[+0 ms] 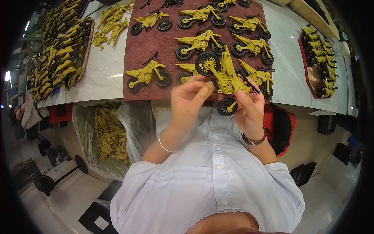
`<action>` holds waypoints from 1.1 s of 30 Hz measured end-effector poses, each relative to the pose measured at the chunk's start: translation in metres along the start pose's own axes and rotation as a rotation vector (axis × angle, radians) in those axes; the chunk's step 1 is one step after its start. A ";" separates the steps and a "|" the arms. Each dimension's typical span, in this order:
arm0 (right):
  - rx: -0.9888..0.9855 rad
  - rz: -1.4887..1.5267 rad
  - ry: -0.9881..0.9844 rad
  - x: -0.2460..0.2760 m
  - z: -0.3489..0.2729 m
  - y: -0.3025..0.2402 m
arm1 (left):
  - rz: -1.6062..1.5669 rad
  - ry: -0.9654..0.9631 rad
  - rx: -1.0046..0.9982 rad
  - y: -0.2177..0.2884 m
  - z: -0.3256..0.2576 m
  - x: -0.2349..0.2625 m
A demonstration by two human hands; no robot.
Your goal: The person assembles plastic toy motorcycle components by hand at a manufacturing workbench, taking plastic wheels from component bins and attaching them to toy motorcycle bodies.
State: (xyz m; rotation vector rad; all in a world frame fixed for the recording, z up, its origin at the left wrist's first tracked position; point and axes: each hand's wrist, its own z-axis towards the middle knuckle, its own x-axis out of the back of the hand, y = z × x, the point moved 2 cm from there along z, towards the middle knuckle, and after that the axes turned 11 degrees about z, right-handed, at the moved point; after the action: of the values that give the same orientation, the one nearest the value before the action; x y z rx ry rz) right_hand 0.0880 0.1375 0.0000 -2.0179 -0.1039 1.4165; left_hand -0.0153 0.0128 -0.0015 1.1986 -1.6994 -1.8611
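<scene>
A yellow toy motorcycle (229, 77) with black wheels and black handlebars is held up above the near edge of a dark red cloth (136, 43). My right hand (250, 111) grips it by the front end, close to the handlebars and front wheel. My left hand (191, 102) has thumb and fingers pinched together at the toy's side, beneath the rear wheel; what lies between those fingertips is hidden. On the cloth stand several like toy motorcycles, one of them (145, 74) left of my left hand and another (257, 78) just beyond my right hand.
Yellow motorcycle bodies (113, 27) lie loose on the white table at left, beside a tray packed with toys (64, 58). A red tray (311, 78) of toys stands at right. Below the table edge, a clear plastic bag (111, 132) holds many yellow parts. Black loose parts (171, 3) lie at the cloth's far side.
</scene>
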 end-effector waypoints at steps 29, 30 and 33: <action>0.152 -0.104 -0.067 -0.004 -0.002 0.007 | 0.479 0.139 -0.307 0.025 0.000 -0.008; 0.152 -0.104 -0.067 -0.005 -0.001 0.007 | 0.598 0.136 -0.356 0.023 -0.001 -0.005; 0.117 -0.129 -0.009 -0.004 -0.001 0.008 | 0.724 0.127 -0.419 0.019 0.000 0.000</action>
State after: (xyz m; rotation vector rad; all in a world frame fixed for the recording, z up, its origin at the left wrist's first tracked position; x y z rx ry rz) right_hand 0.0846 0.1291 -0.0009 -1.8757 -0.1491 1.3208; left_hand -0.0200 0.0086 0.0168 0.4322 -1.3252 -1.5231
